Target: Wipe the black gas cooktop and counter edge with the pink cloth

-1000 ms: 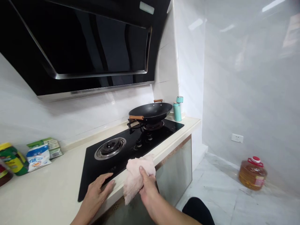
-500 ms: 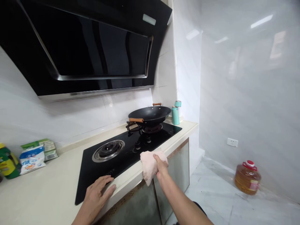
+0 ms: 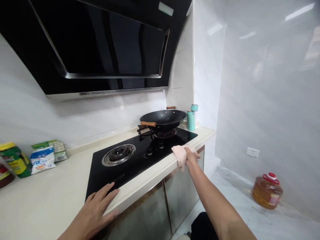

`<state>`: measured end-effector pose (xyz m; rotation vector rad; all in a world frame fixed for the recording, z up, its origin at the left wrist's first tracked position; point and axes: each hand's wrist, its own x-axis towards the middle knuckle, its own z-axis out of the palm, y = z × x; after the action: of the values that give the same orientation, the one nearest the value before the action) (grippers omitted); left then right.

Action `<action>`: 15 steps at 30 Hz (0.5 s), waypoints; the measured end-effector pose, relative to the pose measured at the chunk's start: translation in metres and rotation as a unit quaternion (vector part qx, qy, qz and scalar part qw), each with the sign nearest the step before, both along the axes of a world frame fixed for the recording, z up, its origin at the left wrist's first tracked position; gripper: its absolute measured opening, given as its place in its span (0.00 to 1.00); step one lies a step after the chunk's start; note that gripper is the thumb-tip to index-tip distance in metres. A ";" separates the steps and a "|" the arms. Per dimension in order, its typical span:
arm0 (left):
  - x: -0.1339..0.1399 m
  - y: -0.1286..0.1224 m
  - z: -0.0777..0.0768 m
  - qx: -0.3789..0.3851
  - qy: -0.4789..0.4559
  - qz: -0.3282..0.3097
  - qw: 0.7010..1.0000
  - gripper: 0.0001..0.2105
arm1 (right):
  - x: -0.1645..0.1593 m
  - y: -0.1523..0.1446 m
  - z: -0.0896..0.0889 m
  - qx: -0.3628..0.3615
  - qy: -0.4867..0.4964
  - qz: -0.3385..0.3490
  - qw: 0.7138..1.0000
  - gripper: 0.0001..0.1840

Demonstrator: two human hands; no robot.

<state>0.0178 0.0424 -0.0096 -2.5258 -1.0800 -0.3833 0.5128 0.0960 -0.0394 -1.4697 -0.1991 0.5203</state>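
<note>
My right hand (image 3: 192, 156) grips a pale pink cloth (image 3: 180, 154) and presses it on the front edge of the cream countertop (image 3: 47, 203), by the right part of the stove. A corner of the cloth hangs over the edge. Spread flat, my left hand (image 3: 96, 208) rests at the near left corner of the black gas stove (image 3: 100, 180), its fingers apart and holding nothing. On the far burner sits a black wok (image 3: 163, 119) with wooden handles. The nearer burner (image 3: 119, 154) has no pan on it.
A black range hood (image 3: 105, 46) overhangs the stove. At left stand a green bottle with a yellow lid (image 3: 17, 161) and seasoning packets (image 3: 43, 160). A turquoise canister (image 3: 190, 120) is beside the wok. An oil jug (image 3: 267, 191) stands on the floor at right.
My right hand has slid the cloth rightward along the counter's front edge. My left hand stays near the stove's corner, fingers spread. The view has shifted slightly.
</note>
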 end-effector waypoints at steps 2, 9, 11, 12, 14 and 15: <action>-0.008 -0.002 0.001 -0.007 0.005 0.025 1.000 0.27 | 0.011 0.000 0.008 -0.029 0.016 -0.038 0.999 0.42; -0.002 -0.005 0.001 -0.037 -0.008 0.055 0.998 0.27 | -0.055 -0.006 0.005 -0.018 0.002 -0.048 0.999 0.60; 0.001 -0.006 0.002 -0.044 -0.007 0.059 0.997 0.28 | -0.096 -0.013 -0.004 -0.011 0.018 -0.040 0.999 0.64; 0.001 -0.007 0.003 -0.047 -0.006 0.062 0.997 0.28 | -0.116 -0.018 -0.008 -0.009 0.027 -0.036 0.999 0.64; 0.002 -0.009 0.004 -0.053 -0.007 0.070 0.996 0.28 | -0.152 -0.028 -0.016 -0.006 0.046 -0.027 0.999 0.65; 0.001 -0.010 0.004 -0.057 -0.007 0.074 0.996 0.28 | -0.166 -0.033 -0.020 0.005 0.054 -0.013 0.998 0.66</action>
<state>0.0190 0.0329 -0.0054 -2.5227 -1.3185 -0.3081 0.3463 0.0629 -0.0591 -1.4279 -0.0979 0.5755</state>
